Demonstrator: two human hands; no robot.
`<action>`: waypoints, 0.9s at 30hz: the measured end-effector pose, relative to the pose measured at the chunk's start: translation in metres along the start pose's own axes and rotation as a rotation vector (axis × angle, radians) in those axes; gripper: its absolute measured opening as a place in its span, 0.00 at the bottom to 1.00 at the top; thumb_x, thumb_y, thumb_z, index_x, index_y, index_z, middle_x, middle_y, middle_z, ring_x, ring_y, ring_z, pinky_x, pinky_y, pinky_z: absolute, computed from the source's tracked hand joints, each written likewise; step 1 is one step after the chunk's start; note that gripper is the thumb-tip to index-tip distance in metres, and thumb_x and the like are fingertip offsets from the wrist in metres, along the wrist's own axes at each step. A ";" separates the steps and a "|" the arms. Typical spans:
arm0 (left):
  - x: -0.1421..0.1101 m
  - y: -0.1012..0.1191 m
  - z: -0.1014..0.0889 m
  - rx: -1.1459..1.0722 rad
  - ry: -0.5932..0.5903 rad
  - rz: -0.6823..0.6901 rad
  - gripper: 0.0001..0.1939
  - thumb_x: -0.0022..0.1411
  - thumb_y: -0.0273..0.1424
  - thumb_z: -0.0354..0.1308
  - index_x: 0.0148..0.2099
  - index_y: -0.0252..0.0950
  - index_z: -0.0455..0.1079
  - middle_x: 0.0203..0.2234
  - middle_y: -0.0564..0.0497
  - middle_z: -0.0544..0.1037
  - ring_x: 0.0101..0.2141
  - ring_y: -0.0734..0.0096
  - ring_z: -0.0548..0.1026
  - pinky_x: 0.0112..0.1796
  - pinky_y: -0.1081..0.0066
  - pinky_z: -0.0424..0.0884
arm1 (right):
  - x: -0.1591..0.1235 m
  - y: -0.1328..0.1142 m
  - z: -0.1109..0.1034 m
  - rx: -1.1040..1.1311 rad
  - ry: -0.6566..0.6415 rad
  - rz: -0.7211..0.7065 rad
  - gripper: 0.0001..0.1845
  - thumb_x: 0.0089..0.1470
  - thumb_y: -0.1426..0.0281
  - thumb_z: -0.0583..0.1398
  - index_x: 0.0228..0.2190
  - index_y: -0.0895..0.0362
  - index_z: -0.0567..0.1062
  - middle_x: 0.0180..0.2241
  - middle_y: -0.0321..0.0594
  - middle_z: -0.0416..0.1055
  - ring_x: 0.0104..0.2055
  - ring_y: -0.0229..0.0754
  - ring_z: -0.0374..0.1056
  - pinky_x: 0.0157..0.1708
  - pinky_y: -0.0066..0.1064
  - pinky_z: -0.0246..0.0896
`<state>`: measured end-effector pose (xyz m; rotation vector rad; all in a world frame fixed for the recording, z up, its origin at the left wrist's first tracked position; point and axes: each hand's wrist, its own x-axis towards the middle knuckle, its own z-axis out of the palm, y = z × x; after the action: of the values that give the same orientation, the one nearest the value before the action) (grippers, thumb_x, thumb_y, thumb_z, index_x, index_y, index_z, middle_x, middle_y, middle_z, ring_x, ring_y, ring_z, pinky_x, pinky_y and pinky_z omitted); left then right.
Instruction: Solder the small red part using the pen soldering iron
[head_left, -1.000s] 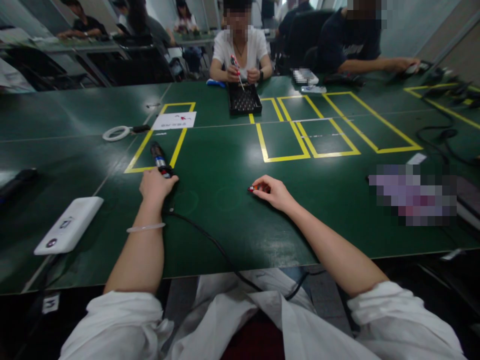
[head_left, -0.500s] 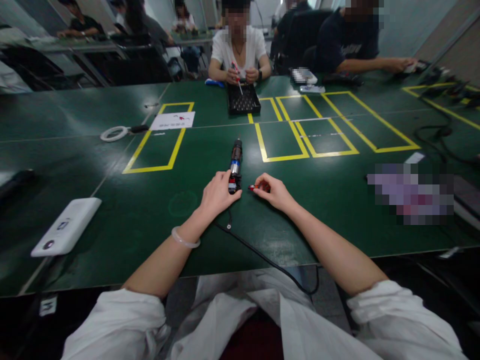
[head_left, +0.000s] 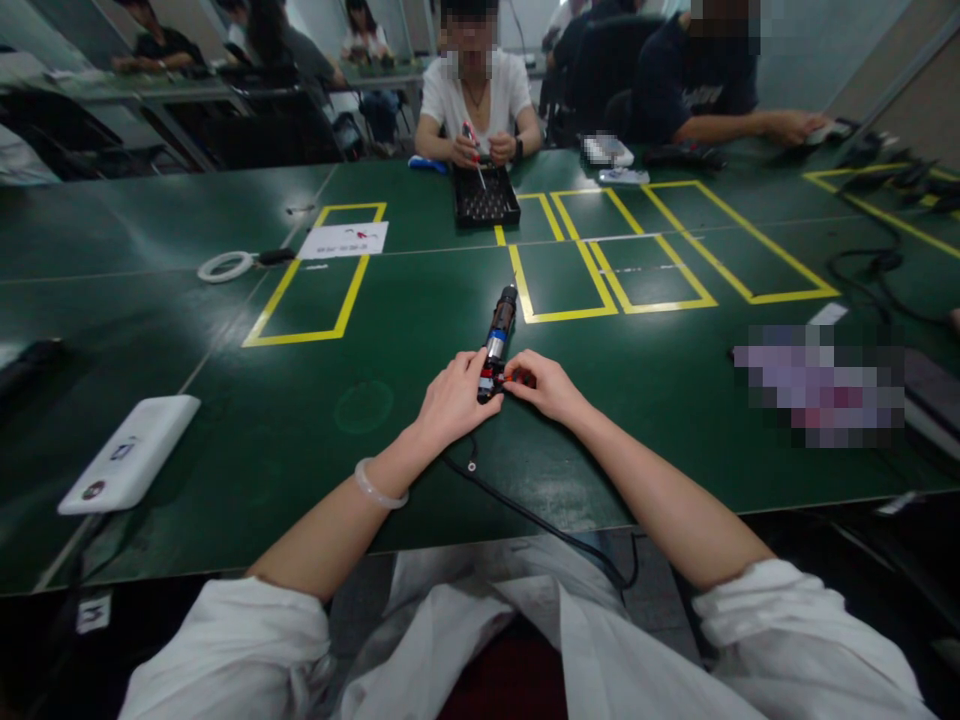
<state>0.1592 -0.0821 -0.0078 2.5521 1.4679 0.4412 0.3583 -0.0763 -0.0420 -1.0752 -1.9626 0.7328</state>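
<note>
An electric screwdriver [head_left: 500, 322] lies on the green table [head_left: 247, 450], its thin bit pointing away from me. My left hand [head_left: 455, 400] is closed round its near end, where red and black parts show between thumb and fingers. Close beside it, my right hand [head_left: 551, 385] pinches a small red-and-orange tool [head_left: 523, 378], its tip at the near end of the screwdriver. Fingers partly cover this tool, so its kind is unclear. A black cable [head_left: 525, 512] with a small metal ring terminal [head_left: 472, 466] runs from below my left hand over the table's edge.
A white power bank [head_left: 131, 455] lies at left. Ahead are a coiled white cable [head_left: 225, 266], a paper sheet [head_left: 345, 239] and yellow tape outlines [head_left: 570, 318]. A person opposite holds a red-handled screwdriver [head_left: 474, 145] over a black tray [head_left: 487, 212]. A blurred-out item lies at right.
The electric screwdriver has swung with its bit to the right and shifted slightly right with my left hand. The gap between it and the small tool in my right hand has closed.
</note>
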 end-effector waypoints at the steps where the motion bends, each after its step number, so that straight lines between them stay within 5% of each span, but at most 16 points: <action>1: 0.000 0.000 0.000 0.001 0.000 0.000 0.36 0.60 0.41 0.58 0.67 0.35 0.56 0.54 0.39 0.68 0.50 0.51 0.71 0.47 0.61 0.70 | 0.000 0.000 -0.001 0.001 0.000 -0.005 0.02 0.56 0.71 0.62 0.34 0.55 0.73 0.35 0.38 0.66 0.31 0.38 0.64 0.34 0.30 0.60; 20: 0.003 0.013 0.001 0.174 0.001 -0.066 0.37 0.64 0.46 0.54 0.69 0.33 0.53 0.53 0.38 0.67 0.49 0.52 0.70 0.45 0.61 0.71 | 0.000 -0.008 -0.002 0.043 0.138 0.094 0.04 0.54 0.71 0.60 0.33 0.57 0.75 0.28 0.36 0.74 0.26 0.36 0.65 0.30 0.27 0.59; 27: 0.008 0.013 -0.001 0.210 0.001 -0.124 0.33 0.68 0.45 0.51 0.69 0.38 0.53 0.50 0.39 0.67 0.48 0.53 0.69 0.42 0.63 0.69 | -0.001 -0.010 0.000 0.069 0.075 0.038 0.06 0.56 0.72 0.58 0.36 0.57 0.74 0.33 0.38 0.75 0.30 0.37 0.67 0.32 0.28 0.61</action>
<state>0.1731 -0.0820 -0.0020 2.5938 1.7467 0.2834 0.3539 -0.0817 -0.0347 -1.0853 -1.8458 0.7642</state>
